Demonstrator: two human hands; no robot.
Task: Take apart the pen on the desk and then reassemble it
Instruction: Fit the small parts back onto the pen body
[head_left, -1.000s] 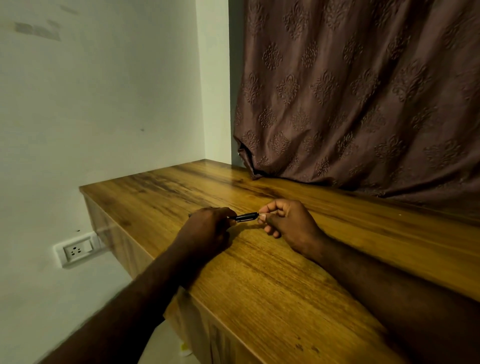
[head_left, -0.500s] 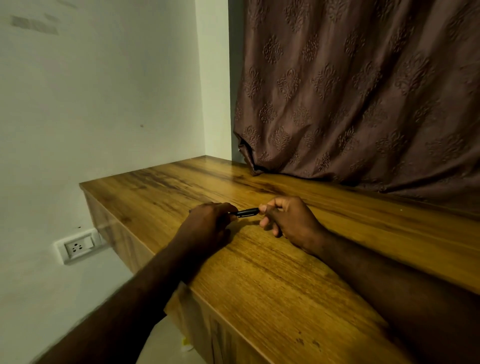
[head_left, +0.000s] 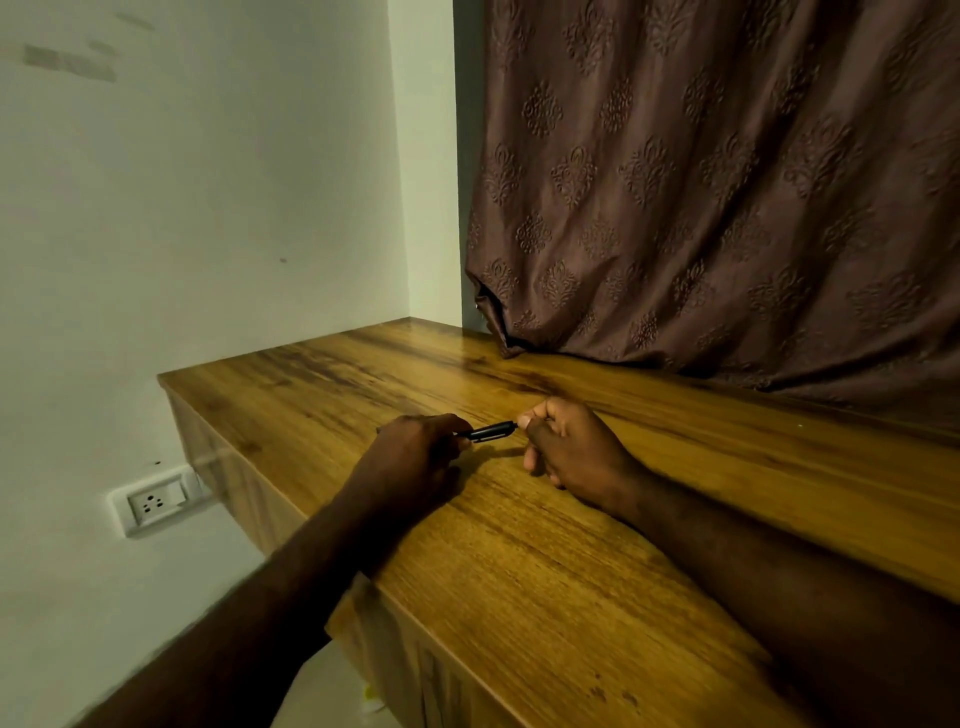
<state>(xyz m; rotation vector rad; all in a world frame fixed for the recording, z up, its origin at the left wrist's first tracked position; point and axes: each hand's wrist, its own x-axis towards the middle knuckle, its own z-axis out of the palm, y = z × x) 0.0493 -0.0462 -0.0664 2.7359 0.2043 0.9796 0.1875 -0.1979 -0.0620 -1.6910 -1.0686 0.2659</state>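
Observation:
A black pen with a clip lies nearly level just above the wooden desk, held between both hands. My left hand grips its left end, which is hidden inside the curled fingers. My right hand pinches the pen's right tip between thumb and forefinger, the other fingers curled under. Only the short middle stretch of the pen shows between the hands.
A brown patterned curtain hangs down onto the back of the desk on the right. A pale wall stands to the left, with a white socket below the desk's left end. The desk's front edge runs diagonally under my left forearm.
Both hands and the pen have shifted very slightly away from me on the desk. The grip on the pen looks the same.

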